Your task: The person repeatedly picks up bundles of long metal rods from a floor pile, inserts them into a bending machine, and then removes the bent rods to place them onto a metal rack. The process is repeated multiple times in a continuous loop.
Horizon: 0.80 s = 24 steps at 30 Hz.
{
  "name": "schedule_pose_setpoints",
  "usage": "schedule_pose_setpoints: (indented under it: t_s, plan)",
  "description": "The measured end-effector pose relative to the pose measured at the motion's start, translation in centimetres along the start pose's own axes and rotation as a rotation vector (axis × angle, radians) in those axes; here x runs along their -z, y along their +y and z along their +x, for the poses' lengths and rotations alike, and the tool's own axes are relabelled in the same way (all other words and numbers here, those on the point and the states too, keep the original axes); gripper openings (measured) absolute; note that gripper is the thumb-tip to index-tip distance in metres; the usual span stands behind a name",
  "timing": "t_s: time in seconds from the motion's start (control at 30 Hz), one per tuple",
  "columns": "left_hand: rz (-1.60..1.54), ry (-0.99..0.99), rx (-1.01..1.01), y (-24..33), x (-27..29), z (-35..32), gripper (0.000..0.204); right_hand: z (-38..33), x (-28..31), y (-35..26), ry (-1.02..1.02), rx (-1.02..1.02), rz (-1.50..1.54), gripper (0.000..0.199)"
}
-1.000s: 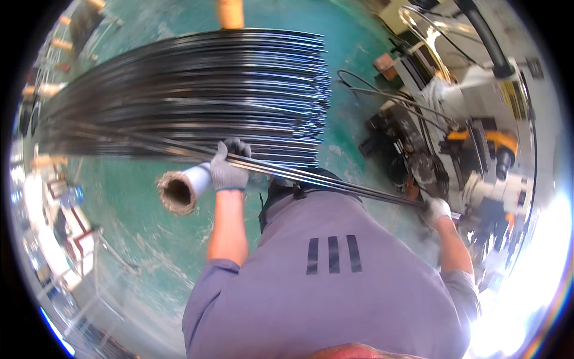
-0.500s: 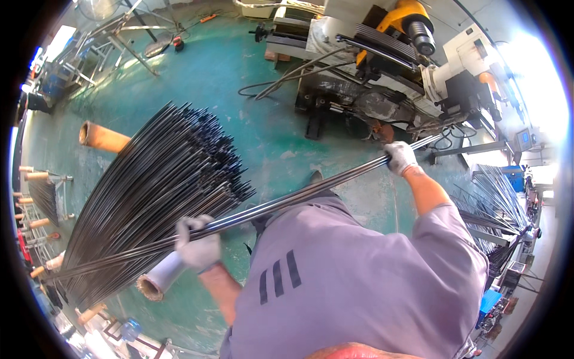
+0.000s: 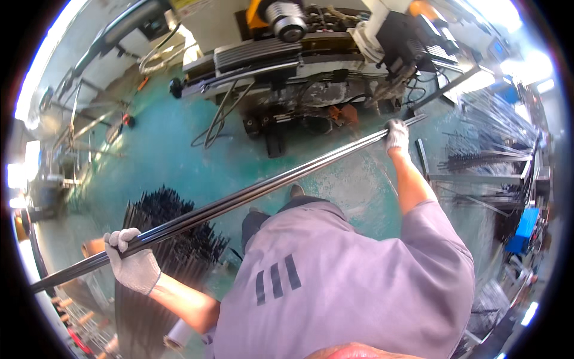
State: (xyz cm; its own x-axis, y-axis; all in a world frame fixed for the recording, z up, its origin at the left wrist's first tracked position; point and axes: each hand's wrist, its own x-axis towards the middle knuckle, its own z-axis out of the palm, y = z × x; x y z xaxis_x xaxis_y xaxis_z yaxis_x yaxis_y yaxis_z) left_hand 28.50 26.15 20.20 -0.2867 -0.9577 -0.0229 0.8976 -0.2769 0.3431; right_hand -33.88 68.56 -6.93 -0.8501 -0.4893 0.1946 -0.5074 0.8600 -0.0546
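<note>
A small bundle of long, dark, shiny metal rods [image 3: 269, 187] stretches slantwise across my front, its right end higher in the picture. My left hand [image 3: 133, 263], in a pale knit glove, closes round the bundle toward its left part. Near the right end, my gloved right hand [image 3: 397, 137] grips the same rods, with short ends sticking out past it. Below the left part of the bundle lies a big pile of similar dark rods [image 3: 140, 323], partly hidden by the held rods and my left arm.
Ahead stands a large machine [image 3: 287, 78] with a yellow part and loose cables [image 3: 218, 119] on the green floor [image 3: 161, 149]. At the right are a metal rack [image 3: 478, 178] with many thin rods and a blue box [image 3: 523, 230]. A pale tube [image 3: 177, 335] lies by the pile.
My view has turned left, so the pile shows lower and the machine nearer the middle. My left hand appears farther left and out from my body; both hands still hold the rods.
</note>
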Motion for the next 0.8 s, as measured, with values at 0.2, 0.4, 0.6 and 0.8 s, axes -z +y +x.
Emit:
schedule_pose_setpoints:
  t_s: [0.2, 0.4, 0.6, 0.8]
  plan:
    - [0.109, -0.166, 0.256, -13.8, -3.3, 5.4, 0.013, 0.3, 6.2, -8.1, -0.390, -0.895, 2.620, 0.041]
    - [0.277, -0.152, 0.315, -19.0, -1.7, 12.8, 0.022, 4.8, 7.2, -18.3, -0.008, -1.069, 2.262, 0.014]
    - [0.032, -0.261, 0.271, -6.8, 0.3, 26.2, 0.019, 11.2, 6.0, -11.0, 0.325, -1.005, 2.128, 0.022]
    - [0.236, 0.029, 0.289, -11.5, 5.7, 33.1, 0.012, 17.5, 6.4, -12.9, 0.529, -0.996, 2.092, 0.018]
